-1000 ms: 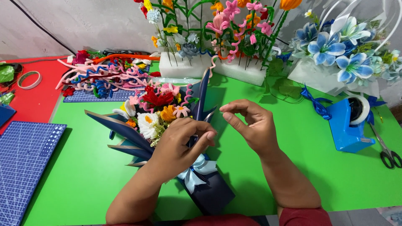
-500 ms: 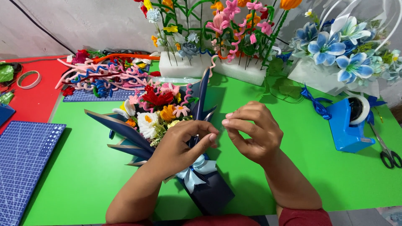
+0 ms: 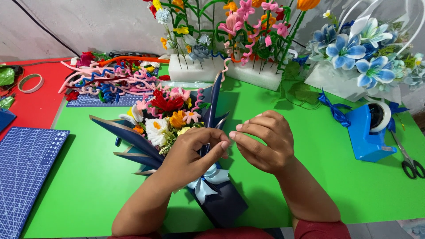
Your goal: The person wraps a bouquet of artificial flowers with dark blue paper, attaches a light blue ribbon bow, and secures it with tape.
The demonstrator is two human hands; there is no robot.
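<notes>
A big green table (image 3: 336,177) holds a flower bunch in dark blue paper (image 3: 177,132), right under the hands. The left hand (image 3: 188,157) and right hand (image 3: 265,141) pinch fingertips together above its pale bow (image 3: 208,181).

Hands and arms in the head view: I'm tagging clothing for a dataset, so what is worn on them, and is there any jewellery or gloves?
Both hands are bare: the left hand and right hand show no gloves, rings, watch or bracelets. The forearms are uncovered too. Only at the bottom edge of the picture does clothing appear, a dark red sleeve, with more dark red fabric beside it. The fingernails look short and unpainted.
</notes>
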